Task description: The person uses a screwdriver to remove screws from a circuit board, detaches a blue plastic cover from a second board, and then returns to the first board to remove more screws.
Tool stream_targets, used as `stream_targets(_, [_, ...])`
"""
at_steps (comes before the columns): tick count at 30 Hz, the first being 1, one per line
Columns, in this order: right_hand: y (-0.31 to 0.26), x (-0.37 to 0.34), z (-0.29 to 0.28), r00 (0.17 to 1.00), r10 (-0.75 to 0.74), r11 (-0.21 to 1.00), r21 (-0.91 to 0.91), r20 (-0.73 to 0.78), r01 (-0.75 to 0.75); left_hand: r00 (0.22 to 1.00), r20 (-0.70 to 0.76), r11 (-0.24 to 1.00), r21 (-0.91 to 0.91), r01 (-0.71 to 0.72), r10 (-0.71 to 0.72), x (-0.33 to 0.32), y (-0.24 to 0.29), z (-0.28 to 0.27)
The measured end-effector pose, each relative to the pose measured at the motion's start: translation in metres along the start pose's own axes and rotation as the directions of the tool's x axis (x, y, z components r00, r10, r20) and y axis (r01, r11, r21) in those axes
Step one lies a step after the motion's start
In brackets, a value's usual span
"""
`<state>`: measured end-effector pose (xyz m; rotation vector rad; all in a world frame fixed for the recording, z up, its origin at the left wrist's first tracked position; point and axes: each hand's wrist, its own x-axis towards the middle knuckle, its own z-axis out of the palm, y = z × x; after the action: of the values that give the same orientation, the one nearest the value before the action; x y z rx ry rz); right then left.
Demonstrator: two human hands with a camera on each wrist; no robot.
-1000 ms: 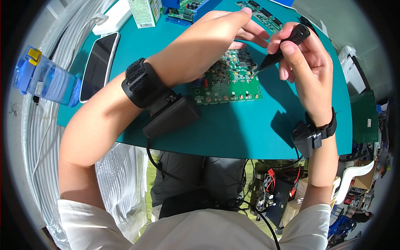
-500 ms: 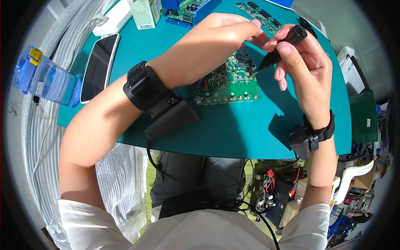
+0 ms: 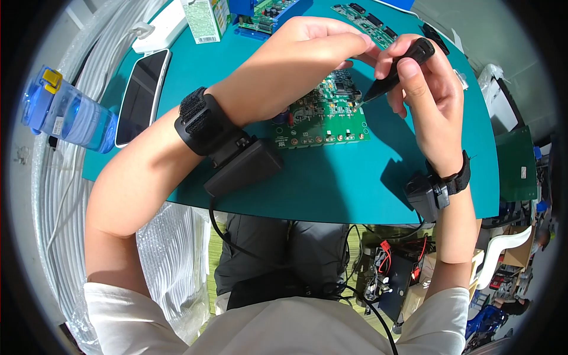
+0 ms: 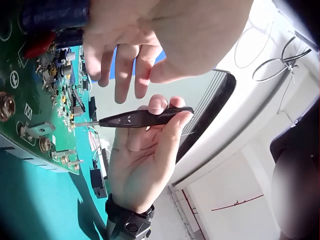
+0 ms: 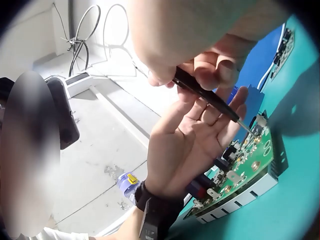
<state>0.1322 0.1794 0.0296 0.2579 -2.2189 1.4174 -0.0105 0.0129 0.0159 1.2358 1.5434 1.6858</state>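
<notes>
A green circuit board crowded with small parts lies flat on the teal table. My right hand pinches the black handle of a slim screwdriver, thumb on one side and fingers on the other. In the left wrist view, the metal shaft of the screwdriver points at the parts near the board's edge, its tip right at them. My left hand reaches over the board's far left side, partly covering it in the head view. The right wrist view shows the left hand palm up, fingers loosely extended and holding nothing.
A phone and a clear water bottle lie to the left. At the back are a small carton, a board in a blue frame and another green board. Cables hang from both wrist cameras.
My right hand has shifted slightly left with the screwdriver, its tip staying at the board's right side. The left hand's fingers have moved a little right and closer to the right hand.
</notes>
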Motion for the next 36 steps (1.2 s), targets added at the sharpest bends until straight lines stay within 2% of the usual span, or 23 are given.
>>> stream_targets(10, [0.003, 0.001, 0.0, 0.999, 0.01, 0.999, 0.031, -0.036, -0.009, 1.0, 0.009, 0.997, -0.073, 0.03, -0.03, 0.001, 0.0, 0.003])
stream_targets(16, [0.002, 0.001, 0.0, 0.999, -0.024, 1.0, 0.0, 0.047, 0.024, 0.998, 0.055, 0.998, -0.054, 0.018, -0.015, 0.002, -0.001, 0.0])
stream_targets(19, [0.007, 0.004, -0.005, 1.0, -0.001, 0.999, 0.032, 0.03, 0.0, 0.998, 0.053, 0.996, -0.084, 0.034, -0.029, 0.001, 0.002, 0.002])
stream_targets(21, [0.008, 0.005, -0.009, 0.997, 0.065, 0.988, 0.14, 0.036, -0.069, 0.999, 0.032, 0.995, -0.087, 0.043, -0.04, 0.001, 0.001, 0.005])
stream_targets(31, [0.008, 0.005, -0.005, 0.994, 0.085, 0.989, 0.12, 0.067, -0.092, 0.998, 0.046, 0.999, -0.033, 0.041, -0.039, 0.004, -0.004, 0.0])
stream_targets(36, [0.003, 0.004, -0.003, 0.993, 0.113, 0.99, 0.084, 0.018, -0.114, 0.998, 0.065, 0.996, -0.082, 0.028, -0.023, 0.003, -0.005, 0.0])
